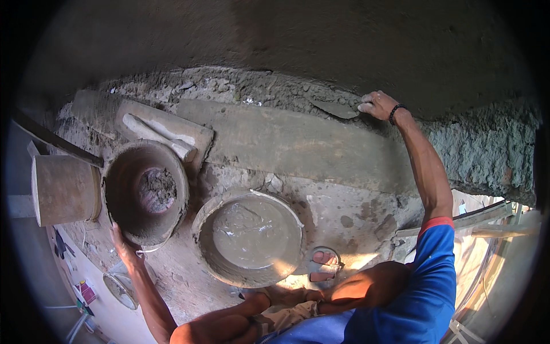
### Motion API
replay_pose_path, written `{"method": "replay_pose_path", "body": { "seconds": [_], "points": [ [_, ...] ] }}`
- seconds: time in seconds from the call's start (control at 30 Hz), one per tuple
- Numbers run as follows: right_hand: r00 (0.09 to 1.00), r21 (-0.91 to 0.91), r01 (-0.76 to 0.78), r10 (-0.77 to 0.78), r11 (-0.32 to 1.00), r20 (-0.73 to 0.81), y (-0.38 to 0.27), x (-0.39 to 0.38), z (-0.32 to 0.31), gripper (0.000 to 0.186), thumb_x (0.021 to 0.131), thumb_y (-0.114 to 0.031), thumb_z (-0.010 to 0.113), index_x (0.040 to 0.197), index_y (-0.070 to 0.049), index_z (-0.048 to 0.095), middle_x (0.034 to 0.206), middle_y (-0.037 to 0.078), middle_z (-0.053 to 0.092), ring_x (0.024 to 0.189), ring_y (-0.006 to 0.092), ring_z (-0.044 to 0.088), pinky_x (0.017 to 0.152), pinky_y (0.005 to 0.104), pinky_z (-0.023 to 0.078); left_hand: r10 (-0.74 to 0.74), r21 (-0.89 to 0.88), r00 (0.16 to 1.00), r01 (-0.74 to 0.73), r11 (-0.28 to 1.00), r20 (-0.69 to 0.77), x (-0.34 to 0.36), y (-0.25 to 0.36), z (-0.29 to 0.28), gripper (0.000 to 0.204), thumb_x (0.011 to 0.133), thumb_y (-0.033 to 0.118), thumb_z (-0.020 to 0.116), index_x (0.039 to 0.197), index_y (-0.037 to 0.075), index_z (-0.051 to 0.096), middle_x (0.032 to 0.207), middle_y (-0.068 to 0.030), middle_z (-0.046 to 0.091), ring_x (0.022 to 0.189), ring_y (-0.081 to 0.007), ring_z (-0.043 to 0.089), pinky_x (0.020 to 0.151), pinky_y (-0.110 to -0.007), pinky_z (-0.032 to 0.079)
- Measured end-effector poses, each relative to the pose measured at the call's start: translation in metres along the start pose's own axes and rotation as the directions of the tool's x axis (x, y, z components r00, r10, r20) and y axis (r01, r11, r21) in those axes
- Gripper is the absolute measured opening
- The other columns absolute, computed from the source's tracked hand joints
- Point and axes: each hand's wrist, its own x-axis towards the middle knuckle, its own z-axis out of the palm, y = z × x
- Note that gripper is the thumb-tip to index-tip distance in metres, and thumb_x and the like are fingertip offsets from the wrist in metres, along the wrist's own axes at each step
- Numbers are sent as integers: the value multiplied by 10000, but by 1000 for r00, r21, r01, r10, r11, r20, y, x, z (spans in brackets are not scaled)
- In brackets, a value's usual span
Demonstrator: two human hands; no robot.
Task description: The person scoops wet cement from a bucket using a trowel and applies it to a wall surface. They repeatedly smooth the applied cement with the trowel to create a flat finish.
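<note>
Knees (321, 298): bent, squatting below both hands.
Left hand (123, 243): gripping mortar bucket (146, 192) rim.
Right hand (378, 105): clenched on trowel (335, 109), blade at wall base.
Basin (250, 236): between hands.
Advice: keep blade flat, press evenly.

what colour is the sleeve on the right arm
Blue with a red cuff band, on the sleeve, seen in the head view.

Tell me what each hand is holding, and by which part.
The right hand grips a trowel by its handle, blade against the wall. The left hand holds the tilted bucket of mortar by its lower rim.
</note>
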Motion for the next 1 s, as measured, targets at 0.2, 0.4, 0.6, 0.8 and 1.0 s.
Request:
{"method": "replay_pose_path", "body": {
  "seconds": [0.2,0.4,0.6,0.8,1.0],
  "points": [
    [996,-101,-50,42,994,-82,-19,11,14,442,898,-392,570,1187,-69,659,1087,209,674,1047,387,622,925,465,493,28,2,997,-29,1000,78,8,0,1,485,934,356,615,1291,44,511,1264,-84,576,1171,-202,541,1018,-364,407],
    [981,-97,-119,102,988,-167,-39,5,25,401,922,-385,545,1142,-77,677,1006,217,685,984,389,638,881,477,509,25,-13,1000,-25,1000,15,0,1,9,470,939,340,610,1285,38,508,1262,-85,576,1168,-202,541,1021,-365,408],
    [958,-121,-174,139,977,-249,-49,12,39,379,930,-386,539,1091,-77,687,950,222,688,956,381,648,845,484,519,19,-25,999,-19,1000,-27,-5,1,14,453,936,326,618,1276,47,510,1229,-82,584,1129,-202,555,989,-367,425],
    [935,-145,-131,73,981,-347,-52,17,55,366,945,-386,523,1076,-70,653,943,220,677,918,382,656,804,493,527,48,-8,999,-48,999,-3,-9,4,17,419,935,335,620,1233,56,524,1185,-72,595,1100,-190,566,963,-352,438],
    [911,-151,-109,38,983,-410,-53,1,59,344,945,-369,536,1076,-67,639,976,211,654,882,389,651,773,500,522,37,87,999,-34,996,-26,-10,9,29,376,936,329,622,1185,61,536,1143,-62,605,1038,-172,587,904,-322,464]
  ]
}}
